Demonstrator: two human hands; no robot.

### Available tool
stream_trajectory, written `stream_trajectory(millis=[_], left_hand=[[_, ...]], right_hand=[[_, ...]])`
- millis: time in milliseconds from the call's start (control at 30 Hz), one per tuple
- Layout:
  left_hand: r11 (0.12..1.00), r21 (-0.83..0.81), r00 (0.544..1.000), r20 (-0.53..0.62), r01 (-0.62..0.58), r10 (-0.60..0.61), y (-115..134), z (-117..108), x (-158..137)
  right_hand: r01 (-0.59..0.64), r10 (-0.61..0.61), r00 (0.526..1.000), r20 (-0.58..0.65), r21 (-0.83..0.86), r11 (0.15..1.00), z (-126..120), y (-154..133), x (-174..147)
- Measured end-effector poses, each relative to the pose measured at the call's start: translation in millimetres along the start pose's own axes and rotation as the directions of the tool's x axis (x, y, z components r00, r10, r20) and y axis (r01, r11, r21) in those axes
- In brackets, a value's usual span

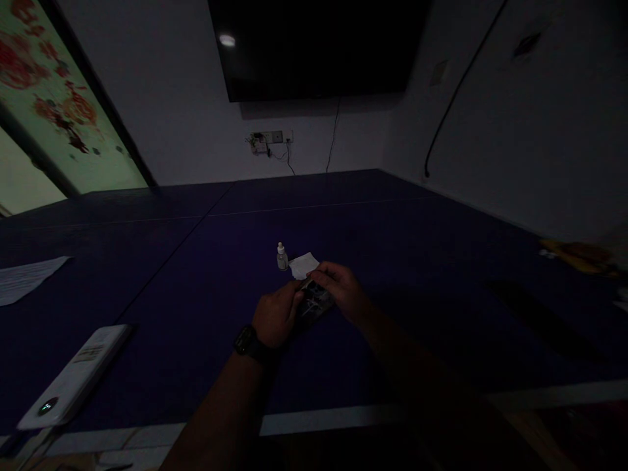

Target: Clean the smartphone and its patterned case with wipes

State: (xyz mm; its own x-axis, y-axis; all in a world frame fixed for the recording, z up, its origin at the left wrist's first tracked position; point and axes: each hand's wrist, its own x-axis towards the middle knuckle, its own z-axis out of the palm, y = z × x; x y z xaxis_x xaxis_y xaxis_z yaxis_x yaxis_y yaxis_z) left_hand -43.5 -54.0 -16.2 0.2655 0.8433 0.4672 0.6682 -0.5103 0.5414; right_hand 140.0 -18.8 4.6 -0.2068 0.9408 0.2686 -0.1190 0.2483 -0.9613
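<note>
In the dim head view, both my hands meet over the dark blue table. A dark flat piece with light streaky markings [315, 301] sits between them, and its kind is too dark to tell. My left hand [279, 313], with a black watch [244, 340] on the wrist, pinches the piece's upper left edge. Thumb and fingers of my right hand [342, 288] close on its upper right edge. Just beyond the hands lies a small white sheet [304, 265], crumpled at its edge. Beside it on the left stands a small clear dropper bottle [282, 259] with a white top.
A white oblong device [81, 373] with a small lit display lies at the front left, cables beneath it. Printed paper [29, 278] is at the left edge. Yellow and dark items [581, 256] lie far right. A large screen [318, 52] hangs on the wall.
</note>
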Motion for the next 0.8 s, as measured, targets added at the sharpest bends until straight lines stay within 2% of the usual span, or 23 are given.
stream_trajectory(millis=[233, 367, 633, 800], left_hand=[[0.999, 0.024, 1.0, 0.017, 0.024, -0.024, 1, 1, 0], [0.997, -0.063, 0.999, -0.014, 0.038, -0.039, 4, 0, 1], [0.983, -0.172, 0.997, -0.006, 0.072, -0.074, 6, 0, 3], [0.969, -0.224, 0.994, -0.001, 0.107, -0.11, 5, 0, 6]], right_hand=[[-0.045, 0.046, 0.999, -0.018, 0.036, 0.998, 2, 3, 1], [-0.068, 0.069, 0.997, -0.015, 0.072, 0.995, 0, 5, 2], [-0.108, 0.11, 0.994, -0.007, 0.14, 0.984, -1, 11, 4], [-0.096, 0.106, 0.993, -0.052, 0.165, 0.982, 2, 17, 5]])
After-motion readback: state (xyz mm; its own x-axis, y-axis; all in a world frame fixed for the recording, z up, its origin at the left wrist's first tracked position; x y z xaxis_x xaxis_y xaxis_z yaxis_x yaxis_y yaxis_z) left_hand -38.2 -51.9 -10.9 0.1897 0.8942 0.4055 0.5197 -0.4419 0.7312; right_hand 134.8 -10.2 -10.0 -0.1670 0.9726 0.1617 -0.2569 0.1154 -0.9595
